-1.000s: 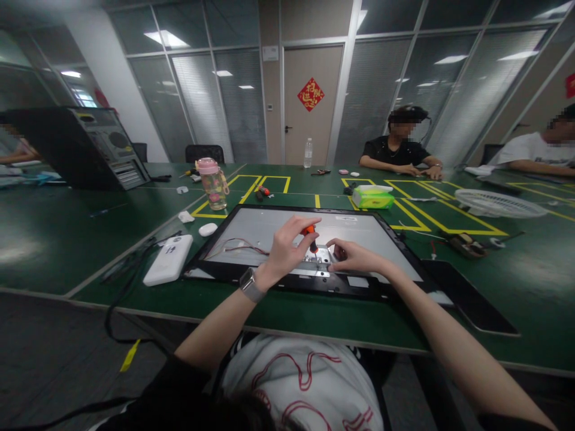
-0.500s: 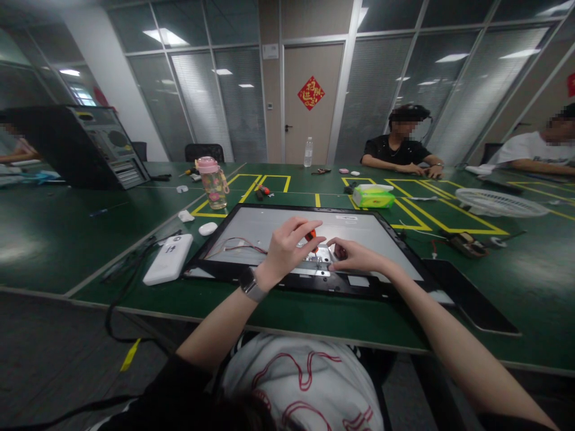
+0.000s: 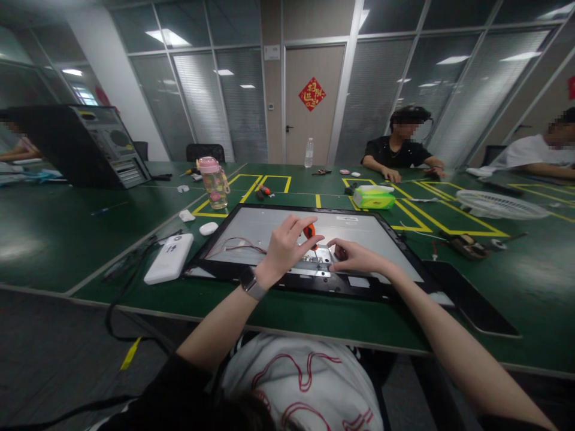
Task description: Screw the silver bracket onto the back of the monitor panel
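A monitor panel (image 3: 251,230) lies back side up on the green table, its grey metal rear framed in black. My left hand (image 3: 287,245), with a watch on the wrist, pinches a small orange-handled screwdriver (image 3: 309,232) that stands upright on a metal bracket (image 3: 320,261) near the panel's front edge. My right hand (image 3: 354,256) rests on that bracket just right of the screwdriver tip, fingers curled and pressed to the metal. Thin red and white wires (image 3: 236,244) run across the panel to the left of my hands.
A white box (image 3: 169,258) and black cables (image 3: 130,263) lie left of the panel, a black slab (image 3: 471,299) right. Farther off: pink bottle (image 3: 212,182), green tissue pack (image 3: 374,197), fan grille (image 3: 498,203), computer case (image 3: 90,146). Two people sit at the far side.
My left fingers have shifted round the screwdriver handle, showing more of its orange top. The far person's hands have moved on the table. My right hand has stayed put.
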Demonstrator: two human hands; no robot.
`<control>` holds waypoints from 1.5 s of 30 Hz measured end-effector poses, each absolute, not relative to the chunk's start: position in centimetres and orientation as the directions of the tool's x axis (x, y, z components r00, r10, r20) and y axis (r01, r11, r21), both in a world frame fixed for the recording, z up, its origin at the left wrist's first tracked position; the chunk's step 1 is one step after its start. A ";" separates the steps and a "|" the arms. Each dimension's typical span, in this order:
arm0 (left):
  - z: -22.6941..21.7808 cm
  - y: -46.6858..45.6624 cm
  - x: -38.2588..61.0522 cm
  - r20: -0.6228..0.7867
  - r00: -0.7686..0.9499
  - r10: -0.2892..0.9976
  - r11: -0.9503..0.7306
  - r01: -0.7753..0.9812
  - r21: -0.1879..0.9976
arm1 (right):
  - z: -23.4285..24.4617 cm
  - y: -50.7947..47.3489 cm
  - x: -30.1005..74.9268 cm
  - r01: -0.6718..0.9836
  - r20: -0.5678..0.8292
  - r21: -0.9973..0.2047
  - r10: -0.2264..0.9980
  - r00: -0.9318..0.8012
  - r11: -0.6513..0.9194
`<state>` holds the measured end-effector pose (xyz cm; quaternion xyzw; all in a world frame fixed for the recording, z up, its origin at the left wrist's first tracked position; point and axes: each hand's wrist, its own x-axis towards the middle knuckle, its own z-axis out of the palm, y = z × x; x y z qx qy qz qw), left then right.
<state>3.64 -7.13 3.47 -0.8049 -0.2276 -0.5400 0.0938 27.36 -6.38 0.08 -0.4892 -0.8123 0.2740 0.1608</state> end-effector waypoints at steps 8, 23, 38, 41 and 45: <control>3.5 -7.4 4.0 0.909 0.361 0.209 -0.928 0.365 0.068 | 0.1 -6.4 27.3 0.709 -0.017 -0.607 0.886 -0.464 0.360; 4.1 -7.9 4.8 0.817 0.255 0.517 -0.854 0.098 0.510 | 0.0 -6.3 27.4 0.694 -0.013 -0.620 0.880 -0.475 0.366; 4.4 -7.9 4.7 0.725 0.250 0.642 -0.738 -0.056 0.673 | 0.4 -6.6 27.2 0.710 -0.022 -0.607 0.885 -0.464 0.358; 4.5 -7.9 4.6 0.703 0.291 0.649 -0.697 -0.142 0.703 | 0.4 -6.6 27.2 0.709 -0.020 -0.608 0.886 -0.464 0.357; 4.3 -7.7 4.7 0.731 0.244 0.637 -0.735 -0.092 0.672 | 0.3 -6.5 27.2 0.707 -0.011 -0.605 0.884 -0.468 0.366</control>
